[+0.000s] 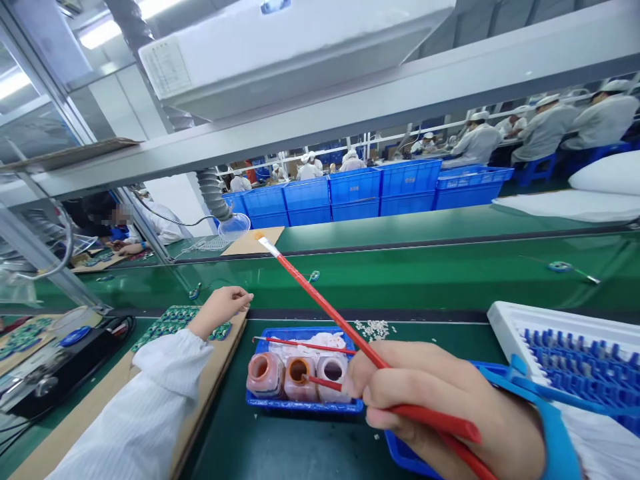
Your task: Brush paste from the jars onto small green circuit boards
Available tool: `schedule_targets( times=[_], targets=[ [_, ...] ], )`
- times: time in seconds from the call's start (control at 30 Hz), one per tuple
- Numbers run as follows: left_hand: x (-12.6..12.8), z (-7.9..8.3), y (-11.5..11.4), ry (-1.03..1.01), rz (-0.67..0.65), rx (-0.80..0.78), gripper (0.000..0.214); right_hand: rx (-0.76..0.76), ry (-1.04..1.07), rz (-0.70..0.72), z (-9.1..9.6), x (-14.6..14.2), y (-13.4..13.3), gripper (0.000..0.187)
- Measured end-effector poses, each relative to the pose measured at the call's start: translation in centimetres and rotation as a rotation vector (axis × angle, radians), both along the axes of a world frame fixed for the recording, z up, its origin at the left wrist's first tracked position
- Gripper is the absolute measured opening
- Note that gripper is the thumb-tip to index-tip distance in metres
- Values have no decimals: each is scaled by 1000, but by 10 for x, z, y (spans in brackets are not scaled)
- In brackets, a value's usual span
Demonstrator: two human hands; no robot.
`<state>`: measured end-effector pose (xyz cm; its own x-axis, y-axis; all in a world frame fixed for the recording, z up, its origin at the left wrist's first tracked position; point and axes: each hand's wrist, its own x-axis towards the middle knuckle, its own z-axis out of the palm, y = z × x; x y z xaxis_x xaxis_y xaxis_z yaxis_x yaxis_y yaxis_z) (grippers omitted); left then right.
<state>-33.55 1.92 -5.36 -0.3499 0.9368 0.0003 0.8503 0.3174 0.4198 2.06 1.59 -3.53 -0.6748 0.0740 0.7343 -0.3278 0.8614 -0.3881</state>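
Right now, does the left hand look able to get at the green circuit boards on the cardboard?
Probably yes: the left hand appears close to the green circuit boards on the cardboard, and I see nothing blocking its way.

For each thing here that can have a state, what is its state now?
Three bottles: uncapped
Long brush: held, bristles up
Second brush: held, tip at mouth of middle bottle
Thin brush: lying across blue tray
Right hand: closed around two brushes
Left hand: fingers bent, grip unclear
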Motion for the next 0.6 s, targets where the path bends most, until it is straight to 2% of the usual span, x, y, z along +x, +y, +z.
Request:
schedule_targets(
  times=[0.23, 0.6],
  targets=[
    [20, 13, 11, 0, -14, 6, 28, -42, 45, 20, -7, 2, -1, 23],
    [37, 20, 19, 79, -71, -60, 26, -29, 24, 52, -8, 9, 2, 21]
  ],
)
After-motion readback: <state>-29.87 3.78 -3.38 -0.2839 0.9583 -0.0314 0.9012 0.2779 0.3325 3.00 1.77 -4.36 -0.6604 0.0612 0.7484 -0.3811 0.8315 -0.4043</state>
